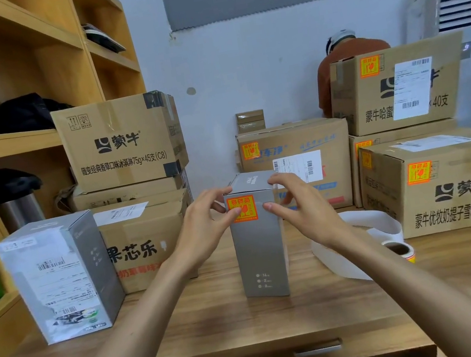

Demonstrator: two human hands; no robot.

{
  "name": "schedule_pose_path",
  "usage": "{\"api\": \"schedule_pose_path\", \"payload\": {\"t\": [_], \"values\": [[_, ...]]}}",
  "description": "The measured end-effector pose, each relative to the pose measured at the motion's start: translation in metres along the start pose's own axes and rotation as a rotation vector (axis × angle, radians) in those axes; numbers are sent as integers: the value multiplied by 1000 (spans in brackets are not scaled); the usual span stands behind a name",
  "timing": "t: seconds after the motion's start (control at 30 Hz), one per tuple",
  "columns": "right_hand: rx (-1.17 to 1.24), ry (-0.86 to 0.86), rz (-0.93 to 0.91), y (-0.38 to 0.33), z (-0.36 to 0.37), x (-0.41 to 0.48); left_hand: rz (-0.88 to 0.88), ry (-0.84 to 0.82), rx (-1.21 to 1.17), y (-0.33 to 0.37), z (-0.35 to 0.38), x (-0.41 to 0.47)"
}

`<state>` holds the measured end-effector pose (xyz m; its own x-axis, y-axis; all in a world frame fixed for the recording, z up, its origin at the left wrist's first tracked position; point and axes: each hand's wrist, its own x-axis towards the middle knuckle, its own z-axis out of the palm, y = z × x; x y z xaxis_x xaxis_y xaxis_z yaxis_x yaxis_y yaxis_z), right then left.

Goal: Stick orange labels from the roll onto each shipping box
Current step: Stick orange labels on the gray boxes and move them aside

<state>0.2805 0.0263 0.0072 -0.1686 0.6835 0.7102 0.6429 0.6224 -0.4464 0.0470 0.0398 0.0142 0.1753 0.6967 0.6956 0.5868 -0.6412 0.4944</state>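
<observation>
A tall grey box (259,251) stands upright at the middle of the wooden desk (219,319). An orange label (242,209) sits on the top of its front face. My left hand (204,223) grips the box's upper left edge, thumb on the label's left side. My right hand (296,202) grips the upper right edge, thumb touching the front just right of the label. The label roll (401,249) lies on the desk to the right, with a loop of white backing strip (361,238) trailing from it.
A second grey box (64,276) with a shipping slip stands at the left. Cardboard boxes without orange labels (120,141) are stacked behind it; boxes bearing orange labels (442,185) are stacked on the right. Wooden shelves (6,143) line the left side. A person in an orange top (344,53) is behind the right stack.
</observation>
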Motion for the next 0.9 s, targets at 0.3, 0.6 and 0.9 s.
{"api": "schedule_pose_path", "payload": {"t": [0.3,0.6,0.9], "values": [[-136,40,-61,-8,6,3,-66,-10,18,-1,-3,1],[-167,58,-69,-12,14,1,-117,-24,106,3,-2,7],[-167,41,-108,-9,8,2,-98,-19,137,-7,-4,5]]}}
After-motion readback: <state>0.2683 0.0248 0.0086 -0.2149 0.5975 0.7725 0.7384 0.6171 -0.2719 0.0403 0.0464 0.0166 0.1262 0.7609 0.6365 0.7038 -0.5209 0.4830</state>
